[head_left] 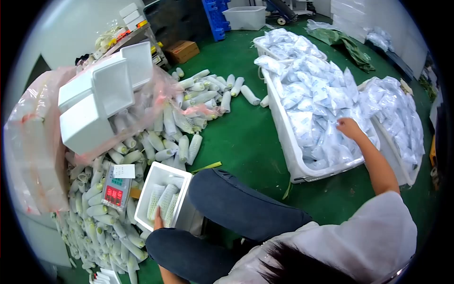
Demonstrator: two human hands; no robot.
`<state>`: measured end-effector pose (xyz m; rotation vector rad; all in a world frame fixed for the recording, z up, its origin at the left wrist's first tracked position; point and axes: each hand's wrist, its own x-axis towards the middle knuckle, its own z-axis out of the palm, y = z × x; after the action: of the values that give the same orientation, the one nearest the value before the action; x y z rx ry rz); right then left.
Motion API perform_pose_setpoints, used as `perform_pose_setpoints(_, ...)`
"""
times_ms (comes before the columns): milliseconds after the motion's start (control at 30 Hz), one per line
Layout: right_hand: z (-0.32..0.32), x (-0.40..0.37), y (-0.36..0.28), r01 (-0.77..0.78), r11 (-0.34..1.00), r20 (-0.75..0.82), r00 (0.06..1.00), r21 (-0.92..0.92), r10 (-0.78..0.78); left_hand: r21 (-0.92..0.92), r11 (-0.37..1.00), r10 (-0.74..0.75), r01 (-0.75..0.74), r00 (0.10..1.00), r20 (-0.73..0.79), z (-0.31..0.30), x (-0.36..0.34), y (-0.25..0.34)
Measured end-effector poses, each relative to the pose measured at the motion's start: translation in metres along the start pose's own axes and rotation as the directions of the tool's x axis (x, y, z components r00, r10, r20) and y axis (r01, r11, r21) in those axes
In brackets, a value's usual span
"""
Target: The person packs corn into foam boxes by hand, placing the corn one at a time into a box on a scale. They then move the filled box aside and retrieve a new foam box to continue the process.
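Observation:
My left hand is at the lower rim of an open white foam box, its fingers mostly hidden by the rim and my knee. Inside the box lie several net-wrapped white pieces. My right hand reaches over a large white crate heaped with clear, bluish-white plastic packs. Its fingers are bent together at the packs, and whatever they may hold is too small to make out. Beside the foam box stands a scale display with red digits.
Wrapped pale vegetables are piled at the left. Empty foam boxes stack above pink plastic film. More packs fill a second crate at the right. A cardboard box sits on the green floor.

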<state>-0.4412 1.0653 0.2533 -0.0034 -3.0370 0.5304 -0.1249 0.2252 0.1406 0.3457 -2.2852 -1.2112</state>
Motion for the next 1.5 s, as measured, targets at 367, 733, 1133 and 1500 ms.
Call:
perform_pose_setpoints(367, 0.063, -0.005, 0.008, -0.014, 0.958, 0.603, 0.774, -0.288, 0.193, -0.790, 0.387, -0.656, 0.476, 0.744, 0.126, -0.058, -0.121, 0.078)
perform_pose_setpoints(733, -0.028, -0.004, 0.015, -0.003, 0.943, 0.327, 0.938, -0.332, 0.118, -0.764, 0.214, -0.437, 0.609, 0.759, 0.482, -0.079, -0.119, 0.073)
perform_pose_setpoints(1133, -0.004, 0.089, -0.175, 0.051, 0.759, 0.159, 0.985, -0.649, 0.070, -0.760, 0.477, -0.334, 0.442, 0.891, 0.308, -0.085, -0.099, 0.072)
perform_pose_setpoints(1500, 0.289, -0.055, -0.729, 0.841, -0.171, 0.233, -0.329, 0.514, -0.915, -0.706, 0.450, -0.460, 0.547, 0.819, 0.341, -0.074, -0.064, 0.054)
